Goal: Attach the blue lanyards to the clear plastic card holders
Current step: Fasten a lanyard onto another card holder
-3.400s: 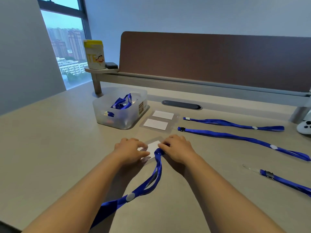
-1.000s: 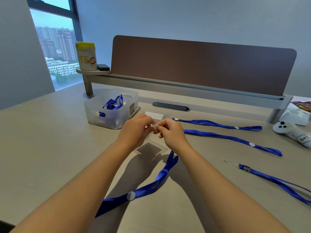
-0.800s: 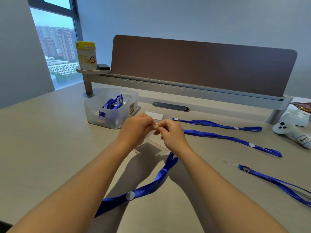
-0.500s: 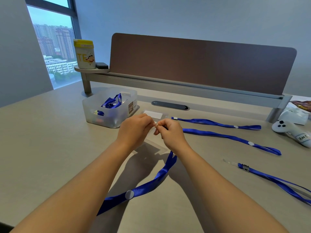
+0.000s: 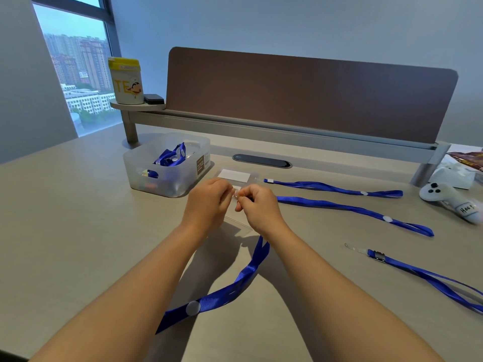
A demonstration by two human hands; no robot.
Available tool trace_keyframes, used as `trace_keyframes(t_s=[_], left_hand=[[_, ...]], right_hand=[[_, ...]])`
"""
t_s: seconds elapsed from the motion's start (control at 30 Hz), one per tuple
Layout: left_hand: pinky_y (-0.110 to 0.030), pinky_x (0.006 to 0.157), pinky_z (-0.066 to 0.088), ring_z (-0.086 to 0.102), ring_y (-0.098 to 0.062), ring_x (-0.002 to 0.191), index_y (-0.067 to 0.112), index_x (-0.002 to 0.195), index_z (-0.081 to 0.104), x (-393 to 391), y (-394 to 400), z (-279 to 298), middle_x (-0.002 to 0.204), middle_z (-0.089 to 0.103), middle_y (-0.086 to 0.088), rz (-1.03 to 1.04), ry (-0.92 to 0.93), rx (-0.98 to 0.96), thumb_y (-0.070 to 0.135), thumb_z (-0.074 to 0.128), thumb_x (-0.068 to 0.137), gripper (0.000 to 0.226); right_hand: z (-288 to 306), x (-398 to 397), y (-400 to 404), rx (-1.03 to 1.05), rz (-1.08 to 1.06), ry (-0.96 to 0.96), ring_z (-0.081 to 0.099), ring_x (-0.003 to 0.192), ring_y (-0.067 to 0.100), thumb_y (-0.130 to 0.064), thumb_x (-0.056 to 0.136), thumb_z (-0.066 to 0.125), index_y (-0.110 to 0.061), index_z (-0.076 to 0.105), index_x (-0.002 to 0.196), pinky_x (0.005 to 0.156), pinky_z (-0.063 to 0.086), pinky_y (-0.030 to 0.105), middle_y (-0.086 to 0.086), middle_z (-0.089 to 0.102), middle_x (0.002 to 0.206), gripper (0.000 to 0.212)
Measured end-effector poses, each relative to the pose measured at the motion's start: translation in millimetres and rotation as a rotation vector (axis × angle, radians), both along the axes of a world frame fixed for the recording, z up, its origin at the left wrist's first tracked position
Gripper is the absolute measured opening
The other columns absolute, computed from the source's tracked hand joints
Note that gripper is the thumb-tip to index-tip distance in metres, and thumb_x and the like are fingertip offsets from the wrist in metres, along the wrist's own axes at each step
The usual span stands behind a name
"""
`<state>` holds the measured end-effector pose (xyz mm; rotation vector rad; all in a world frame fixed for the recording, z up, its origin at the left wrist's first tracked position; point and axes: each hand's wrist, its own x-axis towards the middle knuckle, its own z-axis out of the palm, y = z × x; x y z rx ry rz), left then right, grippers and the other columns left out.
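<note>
My left hand (image 5: 207, 198) and my right hand (image 5: 257, 203) are raised just above the desk, fingertips pinched together on the top edge of a clear card holder (image 5: 236, 220) and the clear end loop of a blue lanyard (image 5: 235, 283). That lanyard hangs from under my right hand and trails toward me on the desk. Another clear card holder with a white card (image 5: 234, 175) lies behind my hands. Three more blue lanyards lie to the right: a far one (image 5: 332, 188), a middle one (image 5: 360, 210) and a near one (image 5: 423, 275).
A translucent bin (image 5: 167, 165) with lanyards inside stands left of my hands. A brown divider panel (image 5: 308, 92) runs along the back, with a yellow can (image 5: 126, 81) on its shelf. A white controller (image 5: 449, 199) lies at the far right.
Since 3.4 s ago my hands have lifted the card holder and lanyard end off the desk. Over the last second they stay pinched together with only small finger shifts.
</note>
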<state>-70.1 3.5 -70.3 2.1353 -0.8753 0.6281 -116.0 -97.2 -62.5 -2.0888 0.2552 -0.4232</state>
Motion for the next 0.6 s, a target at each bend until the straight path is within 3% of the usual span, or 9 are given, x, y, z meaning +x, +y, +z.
trace_keyframes(t_s=[0.13,0.27,0.37,0.5,0.6], left_hand=[[-0.025,0.066,0.039,0.055,-0.027,0.076,-0.006,0.088,0.062,3.1,1.4,0.5,0.091,0.067,-0.025,-0.005,0.054,-0.016,0.010,0.054,0.085,0.019],[-0.025,0.070,0.040,0.049,-0.017,0.080,-0.002,0.099,0.060,2.9,6.0,1.9,0.101,0.064,-0.022,-0.033,0.145,-0.045,0.018,0.057,0.083,0.026],[-0.025,0.075,0.042,0.049,-0.013,0.086,0.004,0.109,0.055,2.6,9.5,0.0,0.110,0.063,-0.017,-0.033,0.213,-0.064,0.019,0.063,0.079,0.035],[-0.024,0.073,0.042,0.053,-0.015,0.086,0.004,0.097,0.059,4.9,13.4,-3.1,0.096,0.064,-0.010,-0.031,0.268,-0.068,0.014,0.063,0.079,0.020],[-0.012,0.063,0.039,0.052,-0.014,0.081,0.002,0.088,0.060,2.7,12.6,-0.1,0.084,0.057,-0.002,-0.025,0.298,-0.172,0.012,0.060,0.081,0.013]], right_hand=[[0.7,-0.4,0.7,0.092,0.018,0.007,0.048,0.059,0.006,-0.007,0.093,0.044,0.002,0.061,0.106,0.060,0.040,0.017,-0.002,0.055,0.066,0.023],[7.0,-0.5,-5.2,0.243,0.060,0.043,0.044,0.053,0.008,-0.010,0.093,0.045,0.001,0.062,0.101,0.049,0.039,0.014,-0.002,0.055,0.063,0.022],[10.8,-2.1,-8.4,0.374,0.087,0.075,0.042,0.051,0.009,-0.010,0.093,0.045,-0.007,0.062,0.087,0.046,0.038,0.013,0.001,0.056,0.064,0.018],[12.0,-2.9,-10.8,0.452,0.102,0.105,0.046,0.052,0.009,-0.010,0.092,0.048,-0.015,0.059,0.074,0.054,0.042,0.018,0.001,0.058,0.065,0.021],[12.1,-4.1,-12.5,0.442,0.109,0.117,0.049,0.053,0.009,-0.011,0.091,0.050,-0.014,0.061,0.078,0.055,0.045,0.016,0.001,0.059,0.065,0.018]])
